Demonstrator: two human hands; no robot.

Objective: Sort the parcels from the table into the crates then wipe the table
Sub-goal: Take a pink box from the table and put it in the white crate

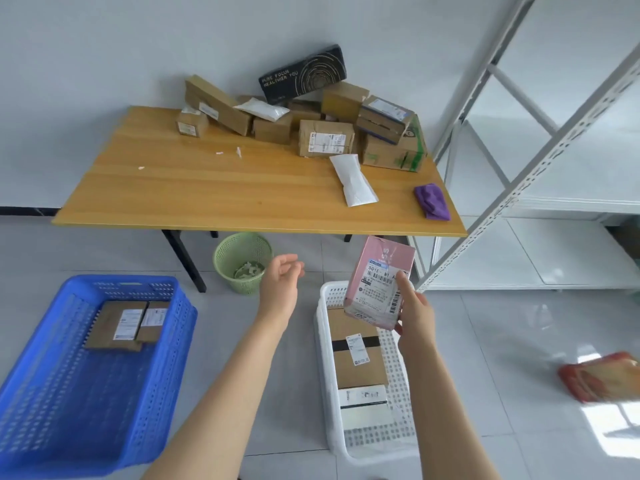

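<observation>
My right hand [414, 308] grips a pink parcel [379, 280] with a white shipping label, held above the far end of the white crate [398, 368]. That crate holds a brown box and a white-and-black box. My left hand [282, 280] hovers empty with relaxed fingers between the two crates. The blue crate [166, 358] on the floor at left holds two flat brown parcels. Several cardboard parcels [325, 138], a black box [303, 74] and a white mailer bag [353, 180] lie on the wooden table [194, 188]. A purple cloth [433, 200] sits at the table's right edge.
A green wastebasket [242, 261] stands under the table's front edge. White metal shelving [519, 188] rises at the right. A red packet [602, 375] lies on the tiled floor at far right. Small paper scraps [228, 152] dot the tabletop.
</observation>
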